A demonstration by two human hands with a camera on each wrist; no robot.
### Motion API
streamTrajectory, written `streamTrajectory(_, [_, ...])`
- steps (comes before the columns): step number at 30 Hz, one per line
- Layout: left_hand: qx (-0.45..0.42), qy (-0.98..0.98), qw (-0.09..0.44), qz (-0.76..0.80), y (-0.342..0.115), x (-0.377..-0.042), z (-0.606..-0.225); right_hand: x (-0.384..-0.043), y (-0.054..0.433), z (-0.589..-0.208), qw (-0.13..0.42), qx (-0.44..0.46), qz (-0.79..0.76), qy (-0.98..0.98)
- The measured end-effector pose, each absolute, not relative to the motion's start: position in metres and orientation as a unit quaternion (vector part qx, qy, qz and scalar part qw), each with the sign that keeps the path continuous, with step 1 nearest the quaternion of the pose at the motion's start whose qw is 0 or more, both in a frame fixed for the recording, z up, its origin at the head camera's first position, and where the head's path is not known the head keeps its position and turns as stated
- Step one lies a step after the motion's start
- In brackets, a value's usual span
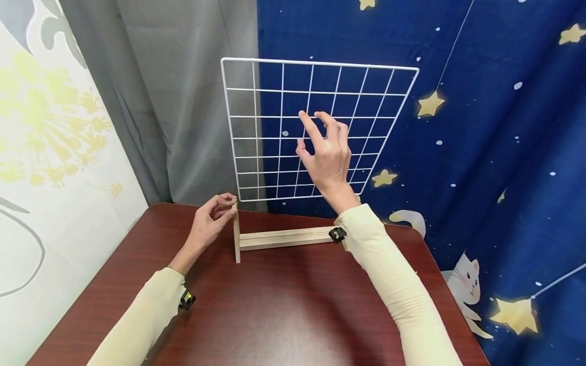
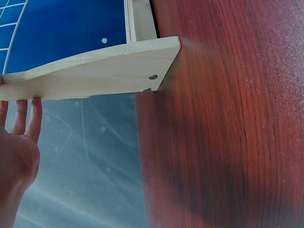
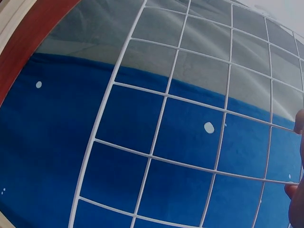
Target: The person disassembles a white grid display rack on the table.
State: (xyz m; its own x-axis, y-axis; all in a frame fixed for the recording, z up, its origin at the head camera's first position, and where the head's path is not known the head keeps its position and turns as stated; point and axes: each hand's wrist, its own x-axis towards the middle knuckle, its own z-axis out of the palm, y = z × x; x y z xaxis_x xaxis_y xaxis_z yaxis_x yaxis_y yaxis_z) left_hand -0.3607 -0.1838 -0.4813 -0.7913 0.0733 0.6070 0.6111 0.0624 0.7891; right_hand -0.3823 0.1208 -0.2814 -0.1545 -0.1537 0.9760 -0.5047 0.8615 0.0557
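White wire grid (image 1: pixel 281 116) was up over the wooden stand (image 1: pixel 288 238) near the worktop's (image 1: pixel 256 305) far edge, looked light, stiff, probably best grabbed by the frame (image 1: pixel 230 117), right hand (image 1: pixel 330 152) gripping mid-grid, left hand (image 1: pixel 211 216) pinching an upright (image 1: pixel 237 234).

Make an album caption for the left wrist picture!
Left hand grips one end of a wooden piece, two metal fasteners near its other end, red-brown table in view.

Long, plain, cream-coloured sleeves (image 1: pixel 405 290) are worn, lightly creased along the right forearm. Small, black, box-like devices (image 1: pixel 338 234) are carried on the inner side of both wrists, each marked with yellow-green.
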Motion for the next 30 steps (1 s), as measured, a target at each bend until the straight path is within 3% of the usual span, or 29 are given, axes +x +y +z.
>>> streamTrajectory(19, [-0.243, -0.730, 0.208, -0.605, -0.190, -0.361, -0.477, -0.383, 0.180, -0.284, 0.594, 0.163, 0.158, -0.772])
streamTrajectory(30, [-0.267, -0.743, 0.233, -0.568, -0.182, -0.366, -0.474, -0.380, 0.232, -0.301, 0.567, 0.138, 0.154, -0.797])
